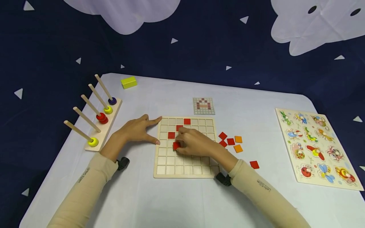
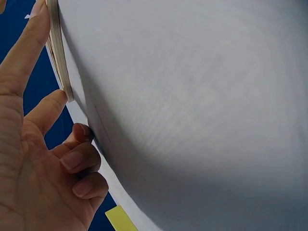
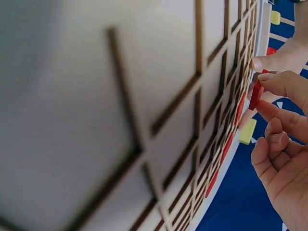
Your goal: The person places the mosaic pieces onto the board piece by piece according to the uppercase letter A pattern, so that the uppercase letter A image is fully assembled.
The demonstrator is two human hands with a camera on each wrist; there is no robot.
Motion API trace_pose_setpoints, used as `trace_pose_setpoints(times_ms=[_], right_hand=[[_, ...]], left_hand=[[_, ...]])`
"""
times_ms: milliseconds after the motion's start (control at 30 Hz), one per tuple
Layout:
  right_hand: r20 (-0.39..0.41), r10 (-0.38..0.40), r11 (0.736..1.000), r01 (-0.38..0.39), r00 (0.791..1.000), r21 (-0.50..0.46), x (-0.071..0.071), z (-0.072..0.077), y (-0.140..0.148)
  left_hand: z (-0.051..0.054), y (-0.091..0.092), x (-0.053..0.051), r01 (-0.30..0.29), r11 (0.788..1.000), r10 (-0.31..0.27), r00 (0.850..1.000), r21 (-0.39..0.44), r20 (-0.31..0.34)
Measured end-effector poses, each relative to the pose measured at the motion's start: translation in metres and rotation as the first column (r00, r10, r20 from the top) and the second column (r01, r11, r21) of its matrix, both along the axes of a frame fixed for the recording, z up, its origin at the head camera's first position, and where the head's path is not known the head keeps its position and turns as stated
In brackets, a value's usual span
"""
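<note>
A wooden grid board (image 1: 168, 170) lies on the table between the hands. My right hand (image 1: 196, 142) pinches a red square tile (image 3: 256, 95) between thumb and index finger, just over the board's left half. Further red tiles (image 1: 171, 135) sit in the grid in a diagonal line up to the top row. My left hand (image 1: 135, 130) touches the board's left edge with its thumb and index fingertip spread apart; its other fingers are bent and hold nothing in the left wrist view. Beyond the board lies a small pattern card (image 1: 203, 110).
Loose red tiles (image 1: 230, 141) and orange tiles (image 1: 238, 139) lie right of the board, with one red tile (image 1: 254, 164) nearer me. A peg stand (image 1: 106, 136) with coloured rings stands left, a yellow block (image 1: 129, 82) behind it. An insect puzzle (image 1: 295, 163) lies far right.
</note>
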State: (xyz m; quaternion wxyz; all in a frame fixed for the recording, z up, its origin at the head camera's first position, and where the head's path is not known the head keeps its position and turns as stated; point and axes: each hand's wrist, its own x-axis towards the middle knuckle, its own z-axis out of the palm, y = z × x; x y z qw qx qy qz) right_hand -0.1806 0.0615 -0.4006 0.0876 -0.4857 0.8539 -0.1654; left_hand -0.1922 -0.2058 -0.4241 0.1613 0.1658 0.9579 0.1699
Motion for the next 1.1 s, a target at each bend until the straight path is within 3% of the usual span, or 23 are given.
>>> trace_pose_setpoints(times_ms=[300,633,1100], right_hand=[[0.016,-0.011,0.999,0.010,1.000,0.031,-0.006,0.004,-0.013],[-0.007,-0.020,0.996,0.021,1.000,0.084,-0.009,-0.003,-0.024],[0.016,-0.132,0.990,0.131,0.991,0.059,0.000,-0.006,-0.029]], left_hand=[[-0.001,0.000,0.000,0.004,1.000,-0.004,1.000,0.010,-0.002],[-0.001,0.000,-0.001,0.005,1.000,-0.005,1.000,0.002,-0.010],[0.001,0.001,0.001,-0.006,1.000,0.006,1.000,0.004,-0.004]])
